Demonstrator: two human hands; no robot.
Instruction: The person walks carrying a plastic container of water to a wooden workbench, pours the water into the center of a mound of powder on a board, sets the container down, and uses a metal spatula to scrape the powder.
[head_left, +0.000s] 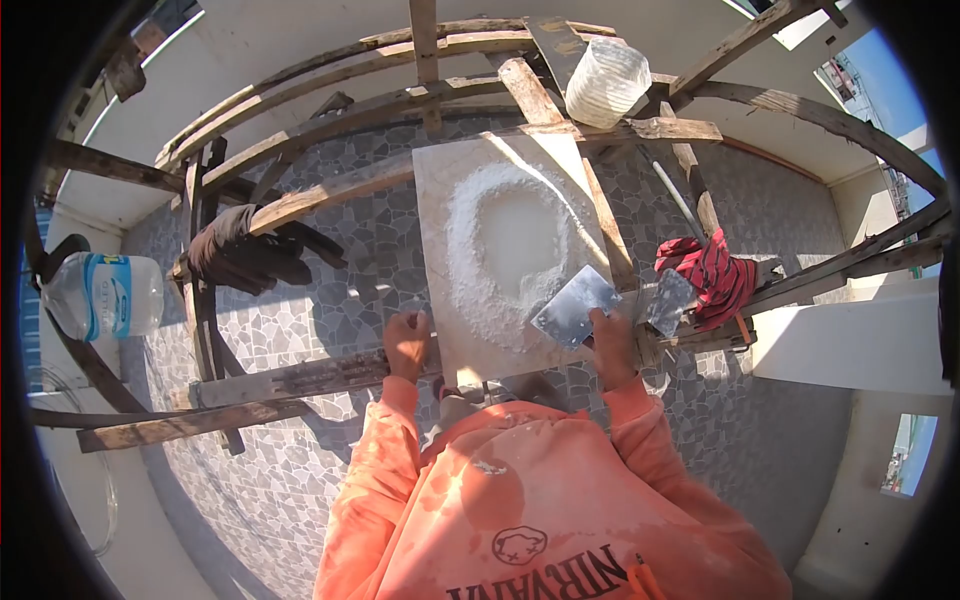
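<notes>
Parts out of sight
The metal trowel covers most fingers of the right hand; below it, the orange sweatshirt runs off the bottom edge.

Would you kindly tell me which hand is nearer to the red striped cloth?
Right: the right hand, holding a flat metal blade, is a short way left of the red striped cloth. The left hand is farther off, by the left edge of the board.

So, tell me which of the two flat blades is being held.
The metal blade in the right hand; the other blade, beside the red striped cloth, is touched by neither hand.
</notes>
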